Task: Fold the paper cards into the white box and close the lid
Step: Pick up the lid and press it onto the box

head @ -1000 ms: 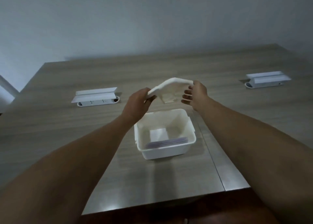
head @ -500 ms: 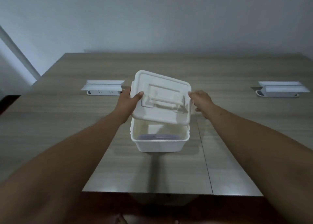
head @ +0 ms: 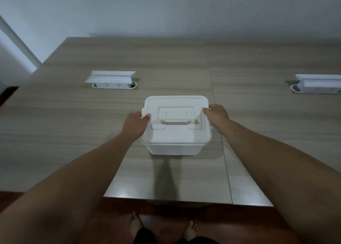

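Note:
The white box (head: 174,149) stands on the wooden table (head: 73,133), near its middle. Its white lid (head: 177,121), with a recessed handle, lies flat on top and covers the opening. My left hand (head: 135,124) grips the lid's left edge with the thumb on top. On the opposite side, my right hand (head: 217,115) holds the lid's right edge. The paper cards are hidden inside the box.
Two white pop-up socket units sit in the table: one at the back left (head: 111,80), one at the far right (head: 316,85). A seam runs down the table just right of the box. The near table edge lies below my forearms, and my feet show on the floor.
The lid went from held up and tilted above the open box to lying flat on it. The cards seen inside before are now covered. Both hands came down with the lid.

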Tool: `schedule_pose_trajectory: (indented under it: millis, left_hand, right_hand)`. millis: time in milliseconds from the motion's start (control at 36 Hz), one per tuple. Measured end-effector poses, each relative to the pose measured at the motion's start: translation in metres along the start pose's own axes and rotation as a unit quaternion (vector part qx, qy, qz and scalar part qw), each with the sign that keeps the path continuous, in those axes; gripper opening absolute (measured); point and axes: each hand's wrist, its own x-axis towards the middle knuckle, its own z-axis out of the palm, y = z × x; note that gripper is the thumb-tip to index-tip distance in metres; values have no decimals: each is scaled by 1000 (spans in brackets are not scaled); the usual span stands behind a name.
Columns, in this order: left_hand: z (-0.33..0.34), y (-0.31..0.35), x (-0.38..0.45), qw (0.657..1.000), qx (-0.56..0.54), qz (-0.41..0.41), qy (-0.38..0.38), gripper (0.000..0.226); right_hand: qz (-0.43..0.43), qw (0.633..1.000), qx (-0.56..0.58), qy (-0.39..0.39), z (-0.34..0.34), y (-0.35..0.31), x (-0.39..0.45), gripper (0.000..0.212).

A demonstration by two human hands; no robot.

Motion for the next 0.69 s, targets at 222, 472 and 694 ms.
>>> schedule_pose_trajectory:
  millis: [222, 472, 694]
  left_hand:
    - [3, -10, 6, 997, 74, -14, -32, 46]
    - [8, -14, 30, 962, -174, -138, -157, 43]
    - [-1, -22, 40, 900, -304, -209, -233, 28]
  right_hand:
    - [3, 999, -36, -23, 16, 17, 4, 34]
    - [118, 987, 104, -16, 33, 8, 6, 47]
    - [208, 946, 244, -57, 30, 21, 21, 49]
